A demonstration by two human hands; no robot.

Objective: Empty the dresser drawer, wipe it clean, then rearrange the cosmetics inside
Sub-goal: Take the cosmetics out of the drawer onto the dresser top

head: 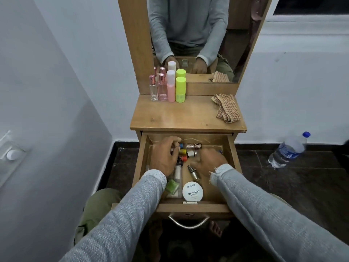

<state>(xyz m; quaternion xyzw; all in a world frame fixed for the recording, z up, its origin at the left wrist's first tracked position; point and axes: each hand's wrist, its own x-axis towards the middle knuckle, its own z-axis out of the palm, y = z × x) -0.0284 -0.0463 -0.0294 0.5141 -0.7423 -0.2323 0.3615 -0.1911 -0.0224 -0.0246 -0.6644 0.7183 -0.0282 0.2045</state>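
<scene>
Open drawer [186, 208] pulled out below the counter [187, 116], holding small bottles [190, 149], a white tube [177, 173] and a round nail polish remover tin [192, 191]. My left hand [164, 157] curls its fingers [174, 146] around the small bottles; my right hand [209, 163] lies palm-down among them, and I cannot tell its grasp. On the counter: four tall bottles [171, 87] and a checked cloth [226, 107]. A water bottle [288, 150] lies on the floor [283, 186].

home bedroom, mirrored dresser [188, 114], perfume bottles [162, 87]
</scene>
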